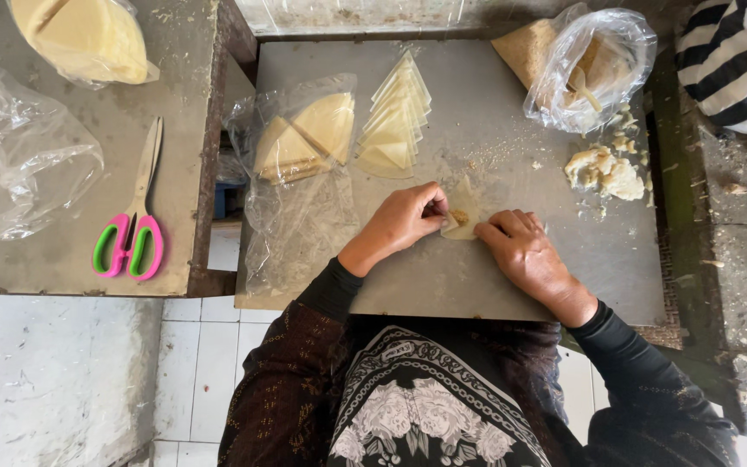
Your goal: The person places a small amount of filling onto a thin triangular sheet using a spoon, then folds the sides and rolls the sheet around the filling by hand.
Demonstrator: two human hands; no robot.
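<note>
**Pastry wrapper mid-fold, both hands on it**

Head view: Pastry wrapper (462,218), a thin pale sheet with a small dab of brownish filling (459,216) on it, lies flat on the grey bench (443,277), just ahead of the person's body. The left hand (401,220) has its grip narrow, fingertips pinching the wrapper's near-left edge. The right hand (525,251) lies with its fingers curled down onto the wrapper's right edge, pressing rather than lifting; whether anything is held under them cannot be told.

Beyond the hands, a fanned row of triangular wrappers (395,121) lies on the bench, touching an open clear bag (291,173) that holds two more stacks. At the far right, a second clear bag (590,65) with a spoon-like handle inside sits near a lump of crumbly pale filling (603,169). On the neighbouring bench to the left lie pink-and-green scissors (131,233), well apart from the work.

By my judgement the step in hand is folding the filled sheet closed. The next move calls for a light, even pinch along the edge, so the thin sheet neither tears nor lets the filling out.
</note>
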